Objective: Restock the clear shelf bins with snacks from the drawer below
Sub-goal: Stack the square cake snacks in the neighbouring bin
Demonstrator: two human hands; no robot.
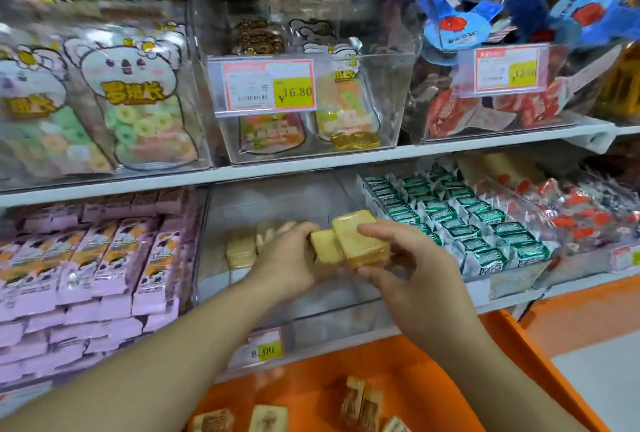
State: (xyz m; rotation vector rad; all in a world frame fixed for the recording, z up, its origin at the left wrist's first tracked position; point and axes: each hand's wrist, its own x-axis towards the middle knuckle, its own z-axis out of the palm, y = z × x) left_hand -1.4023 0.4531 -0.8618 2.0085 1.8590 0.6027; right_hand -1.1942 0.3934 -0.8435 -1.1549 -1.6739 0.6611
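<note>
Both my hands are at the mouth of the clear middle bin (pixel 221 279) on the lower shelf. My right hand (pixel 412 276) pinches a yellow wrapped snack pack (pixel 360 237) between thumb and fingers. My left hand (pixel 287 258) grips a second yellow pack (pixel 323 246) beside it. A few similar pale packs (pixel 242 251) lie deeper inside the bin. Below, the orange drawer (pixel 433 379) stands pulled out, with several tan wrapped packs (pixel 362 404) lying loose in it.
Pink packets (pixel 86 265) fill the bin to the left; green-and-white packets (pixel 450 220) and red ones (pixel 581 220) fill those to the right. The upper shelf holds clear bins of gummy bags (pixel 138 102) with price tags (pixel 266 89). A price label (pixel 265 348) fronts the middle bin.
</note>
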